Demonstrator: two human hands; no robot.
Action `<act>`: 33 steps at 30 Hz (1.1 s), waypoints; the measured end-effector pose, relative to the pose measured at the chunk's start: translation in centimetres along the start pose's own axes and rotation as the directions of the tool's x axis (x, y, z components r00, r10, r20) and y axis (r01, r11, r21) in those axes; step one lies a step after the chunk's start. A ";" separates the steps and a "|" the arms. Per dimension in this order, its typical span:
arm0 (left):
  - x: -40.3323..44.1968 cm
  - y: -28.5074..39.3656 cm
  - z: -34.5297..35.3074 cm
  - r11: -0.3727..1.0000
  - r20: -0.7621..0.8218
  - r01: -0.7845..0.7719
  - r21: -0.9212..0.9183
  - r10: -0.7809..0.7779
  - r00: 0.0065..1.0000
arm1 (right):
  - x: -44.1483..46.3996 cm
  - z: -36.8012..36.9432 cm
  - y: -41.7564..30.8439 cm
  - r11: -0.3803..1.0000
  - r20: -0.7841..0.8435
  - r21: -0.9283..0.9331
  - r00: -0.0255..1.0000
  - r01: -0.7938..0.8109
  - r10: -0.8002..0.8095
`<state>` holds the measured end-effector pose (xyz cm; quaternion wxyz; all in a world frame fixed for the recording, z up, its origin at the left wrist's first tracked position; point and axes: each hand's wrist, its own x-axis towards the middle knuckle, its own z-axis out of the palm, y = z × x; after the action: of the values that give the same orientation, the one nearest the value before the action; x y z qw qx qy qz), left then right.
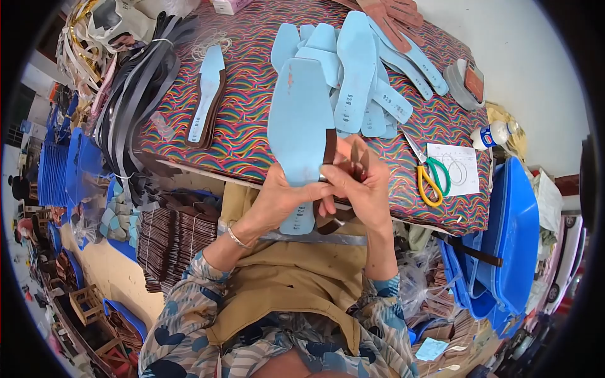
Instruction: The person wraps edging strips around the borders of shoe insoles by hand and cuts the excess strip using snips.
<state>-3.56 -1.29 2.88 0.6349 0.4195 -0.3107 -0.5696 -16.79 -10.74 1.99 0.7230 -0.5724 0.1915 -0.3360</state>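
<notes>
A light blue shoe insole is held up in front of me, with printed digits at its narrow lower end. My left hand grips it by the waist, thumb across its face. On its right edge lies a dark brown strip, pinched by my right hand, whose thumb presses at the insole's edge. More of the brown strip loops between and below the right fingers, partly hidden. Behind them, a loose pile of blue insoles lies on the patterned table. To the left rests a stack of brown-edged insoles.
Yellow-and-green-handled scissors lie beside a paper sheet at the right. Long dark strips hang over the table's left edge. Pink gloves lie at the back. Blue bins stand right; bundled brown pieces sit below left.
</notes>
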 end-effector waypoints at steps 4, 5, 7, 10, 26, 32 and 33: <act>0.7 0.6 -0.7 0.998 0.041 0.026 0.057 -0.029 0.999 | 0.7 1.8 -0.8 0.998 -0.202 -0.019 0.978 0.054 -0.057; 0.9 1.3 -0.8 0.998 0.037 0.027 0.062 -0.029 0.999 | 0.4 2.1 -0.8 0.998 -0.200 -0.013 0.978 0.056 -0.057; 0.9 3.0 -0.9 0.996 -0.066 -0.076 0.051 0.080 0.995 | -0.8 2.8 -0.5 0.996 -0.235 0.081 0.971 -0.031 0.049; 1.5 4.3 -1.6 0.986 -0.196 -0.165 0.018 0.165 0.967 | -3.3 1.8 1.2 0.981 0.097 -0.141 0.984 -0.133 0.148; 1.0 3.0 -2.2 0.824 -0.276 -0.363 -0.435 0.262 0.925 | -6.3 4.7 4.3 0.485 0.025 -0.803 0.833 0.346 -0.553; 0.6 1.6 -1.7 0.705 -0.259 -0.453 -0.546 0.373 0.891 | -5.4 5.8 3.2 0.920 -0.299 -0.391 0.943 0.018 -0.146; 0.4 1.3 -1.3 0.724 -0.289 -0.470 -0.504 0.372 0.882 | -4.9 5.5 2.7 0.920 -0.304 -0.391 0.941 0.018 -0.148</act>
<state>-1.79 -1.48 3.37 0.8659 0.1787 -0.1623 -0.4381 -15.87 -3.07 0.32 0.5403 -0.6462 0.3460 -0.4134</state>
